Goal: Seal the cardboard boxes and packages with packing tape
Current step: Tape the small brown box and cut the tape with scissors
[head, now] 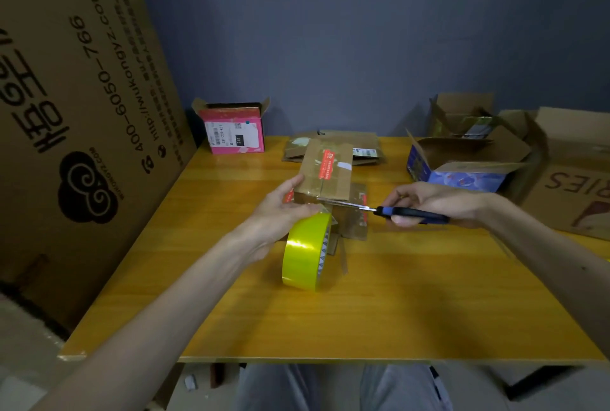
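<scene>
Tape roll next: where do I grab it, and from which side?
Best from above: pinch the tape roll across its top rim, thumb through the core. It stands on edge on the table, its open side facing right.

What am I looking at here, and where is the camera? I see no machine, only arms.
There is no machine: a person works with bare hands, and the single picture comes from a camera worn on the head, looking down. The left hand holds a roll of yellow packing tape close to a small cardboard box on the yellow table. The right hand holds blue-handled scissors, blades at the tape by the box. Farther back stand a pink box and an open blue box.
</scene>
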